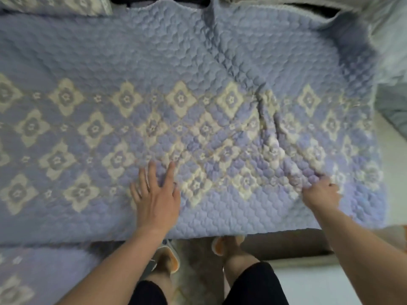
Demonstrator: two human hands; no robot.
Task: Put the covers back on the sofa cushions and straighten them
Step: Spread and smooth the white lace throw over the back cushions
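left hand (156, 200) flat on cover (198, 62), right hand (322, 193) pinching fold

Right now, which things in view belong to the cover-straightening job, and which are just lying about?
Job:
quilted lavender sofa cover, creased at the right
left hand, flat on it
right hand, grip bunching a fold
second patterned cover piece, lower left

Lying about:
slippers, on the person's feet
pale bedding, upper right

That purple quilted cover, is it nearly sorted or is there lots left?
Mostly on: the cover already lies spread across the seat. In hand: the left hand presses it flat while the right hand grips a bunch of it. Left: the creases near the right hand need smoothing.
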